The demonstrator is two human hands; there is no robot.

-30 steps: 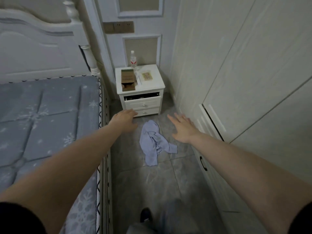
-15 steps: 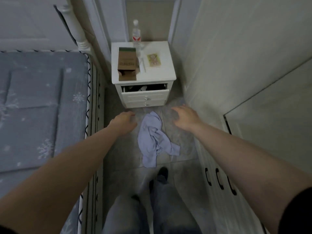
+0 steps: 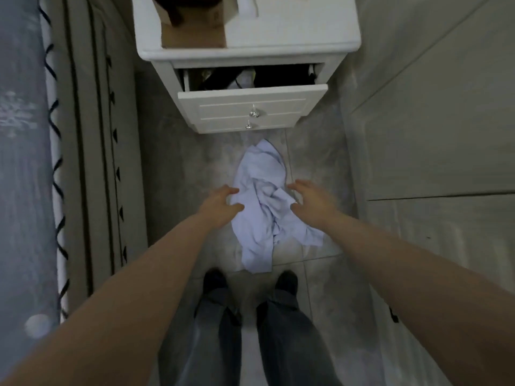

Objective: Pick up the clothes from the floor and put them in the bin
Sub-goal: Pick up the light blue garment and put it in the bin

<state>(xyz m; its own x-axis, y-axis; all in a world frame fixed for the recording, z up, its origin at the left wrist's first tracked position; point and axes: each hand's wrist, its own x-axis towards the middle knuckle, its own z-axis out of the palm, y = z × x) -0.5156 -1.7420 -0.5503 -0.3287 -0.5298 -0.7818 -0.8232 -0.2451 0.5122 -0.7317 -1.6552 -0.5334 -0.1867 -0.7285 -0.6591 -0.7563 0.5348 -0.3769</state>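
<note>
Garment [image 3: 262, 207] on floor [image 3: 181, 168] between hands, before nightstand [image 3: 250, 107], bed [image 3: 25, 162] left.

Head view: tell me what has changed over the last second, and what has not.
The person stepped closer and bent over; both hands came down to the crumpled pale blue shirt. The left hand now touches its left edge, the right hand is at its right edge, fingers spread, nothing gripped. The shirt lies where it was on the tile floor; the nightstand drawer stays ajar.
</note>
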